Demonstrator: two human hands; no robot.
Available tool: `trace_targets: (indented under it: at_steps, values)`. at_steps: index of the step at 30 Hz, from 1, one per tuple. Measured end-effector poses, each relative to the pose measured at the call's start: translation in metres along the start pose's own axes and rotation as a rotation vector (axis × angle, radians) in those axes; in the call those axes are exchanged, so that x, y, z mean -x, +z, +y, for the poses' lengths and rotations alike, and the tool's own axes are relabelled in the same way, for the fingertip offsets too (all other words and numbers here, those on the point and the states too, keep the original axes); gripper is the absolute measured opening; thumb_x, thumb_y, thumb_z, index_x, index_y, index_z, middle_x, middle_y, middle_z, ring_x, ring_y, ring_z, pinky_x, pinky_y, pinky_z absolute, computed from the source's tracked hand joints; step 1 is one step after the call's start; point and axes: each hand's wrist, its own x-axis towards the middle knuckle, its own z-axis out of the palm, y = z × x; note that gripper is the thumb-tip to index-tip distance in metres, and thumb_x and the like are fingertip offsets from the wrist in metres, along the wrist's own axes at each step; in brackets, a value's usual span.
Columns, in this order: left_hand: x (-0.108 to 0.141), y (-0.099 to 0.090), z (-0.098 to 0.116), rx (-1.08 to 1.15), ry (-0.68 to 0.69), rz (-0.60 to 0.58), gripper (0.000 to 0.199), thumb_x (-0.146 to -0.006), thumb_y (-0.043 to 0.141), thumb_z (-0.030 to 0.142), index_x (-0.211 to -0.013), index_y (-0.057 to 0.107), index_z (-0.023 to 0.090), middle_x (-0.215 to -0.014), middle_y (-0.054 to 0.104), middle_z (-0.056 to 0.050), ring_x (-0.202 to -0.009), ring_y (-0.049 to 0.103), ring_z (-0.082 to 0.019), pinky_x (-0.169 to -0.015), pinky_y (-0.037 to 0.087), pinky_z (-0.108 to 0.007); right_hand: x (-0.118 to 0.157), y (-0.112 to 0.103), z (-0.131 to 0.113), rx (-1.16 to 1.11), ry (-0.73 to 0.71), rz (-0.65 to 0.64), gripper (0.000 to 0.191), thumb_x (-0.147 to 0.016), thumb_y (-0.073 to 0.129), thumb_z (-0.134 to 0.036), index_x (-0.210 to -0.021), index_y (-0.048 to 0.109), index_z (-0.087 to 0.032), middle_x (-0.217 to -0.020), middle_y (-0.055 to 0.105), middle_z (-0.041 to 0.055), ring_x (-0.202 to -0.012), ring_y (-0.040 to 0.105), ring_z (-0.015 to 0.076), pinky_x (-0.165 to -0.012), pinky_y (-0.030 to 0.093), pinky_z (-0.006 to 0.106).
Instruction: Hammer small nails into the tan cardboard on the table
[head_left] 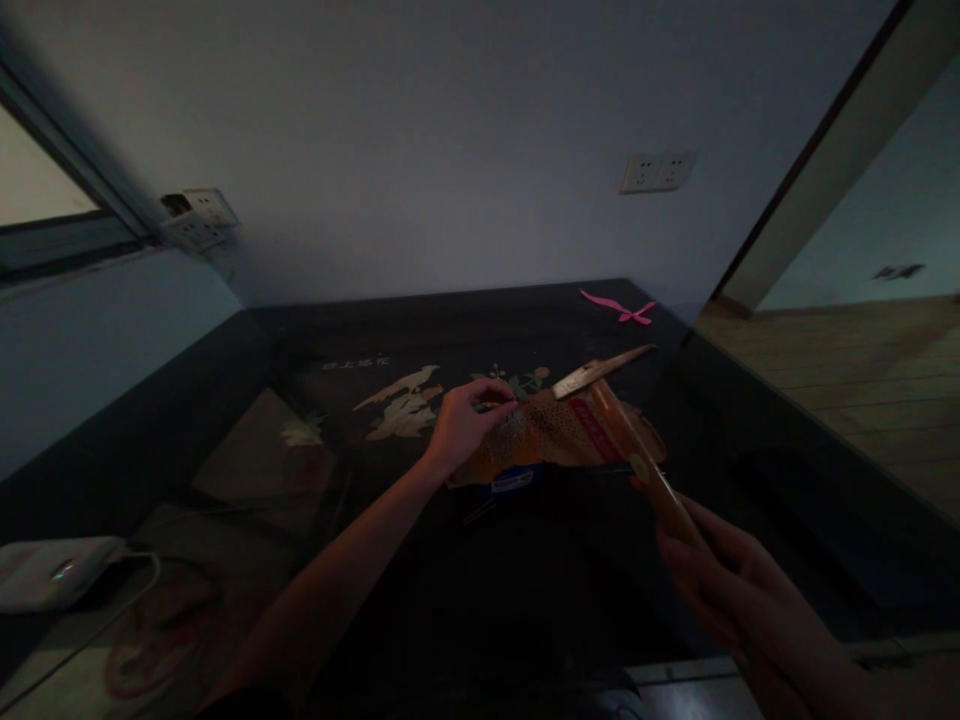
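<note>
My right hand point(739, 580) is wrapped round the wooden handle of a hammer point(626, 430). The hammer's head points up and left, over a brown and orange speckled flat piece point(555, 425) with a red printed strip. My left hand point(469, 425) rests at the left end of that piece, thumb and forefinger brought together in a pinch. Whatever sits between those fingertips is too small and dark to name. Just below the speckled piece lies a small blue packet point(516, 480) with a white label.
The dark glossy table point(315, 330) has a bird and flower picture on its top. A pink ribbon-like strip point(634, 314) lies near the back right corner. At the left edge is a white device point(60, 572) with a cable. Wall sockets point(658, 172) are behind.
</note>
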Motion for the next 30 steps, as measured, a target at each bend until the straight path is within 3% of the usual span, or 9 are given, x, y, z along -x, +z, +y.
trace_targets:
  at_steps: [7, 13, 20, 25, 30]
  values:
    - [-0.001, 0.005, -0.013, 0.043, 0.018, -0.033, 0.005, -0.078, 0.069, 0.014, -0.081, 0.066, 0.016, -0.081, 0.07, -0.001, -0.076, 0.067, -0.015, -0.071, 0.053, -0.026, 0.002, 0.004, -0.005, -0.043, 0.04, 0.052, 0.067, -0.072, 0.075, -0.05, -0.133, 0.056, -0.029, -0.057, 0.038, -0.0083, -0.042, 0.027, 0.0073, -0.034, 0.024, 0.016]
    - [0.0, 0.007, -0.021, 0.032, 0.076, -0.05, 0.006, -0.079, 0.069, 0.018, -0.083, 0.065, 0.017, -0.082, 0.069, -0.001, -0.076, 0.067, -0.015, -0.072, 0.053, -0.027, -0.004, 0.0, -0.007, 0.048, -0.011, -0.025, 0.064, -0.076, 0.07, -0.05, -0.133, 0.054, -0.027, -0.054, 0.037, -0.0087, -0.04, 0.025, 0.0075, -0.034, 0.023, 0.016]
    - [0.001, 0.009, -0.02, 0.01, 0.046, -0.049, 0.007, -0.077, 0.068, 0.012, -0.081, 0.064, 0.016, -0.081, 0.07, -0.001, -0.077, 0.067, -0.015, -0.075, 0.054, -0.028, 0.0, -0.007, -0.033, 0.173, -0.017, 0.068, 0.071, -0.072, 0.072, -0.056, -0.135, 0.054, -0.028, -0.07, 0.053, -0.0026, -0.051, 0.044, 0.012, -0.04, 0.039, 0.02]
    - [-0.001, 0.011, -0.017, 0.035, -0.025, -0.053, 0.009, -0.074, 0.07, 0.01, -0.076, 0.063, 0.015, -0.08, 0.07, -0.002, -0.077, 0.067, -0.016, -0.076, 0.053, -0.028, -0.007, -0.014, -0.056, 0.403, -0.073, -0.114, 0.076, -0.071, 0.067, -0.063, -0.137, 0.052, -0.027, -0.053, 0.041, -0.0072, -0.041, 0.036, 0.01, -0.032, 0.026, 0.017]
    - [0.0, 0.008, -0.013, -0.011, -0.063, -0.072, 0.014, -0.076, 0.069, 0.01, -0.087, 0.066, 0.016, -0.083, 0.071, -0.002, -0.078, 0.067, -0.016, -0.074, 0.052, -0.028, -0.022, -0.014, -0.067, 0.572, -0.134, -0.306, 0.058, -0.075, 0.062, -0.059, -0.122, 0.065, -0.025, -0.049, 0.047, -0.0046, -0.037, 0.041, 0.0109, -0.03, 0.032, 0.02]
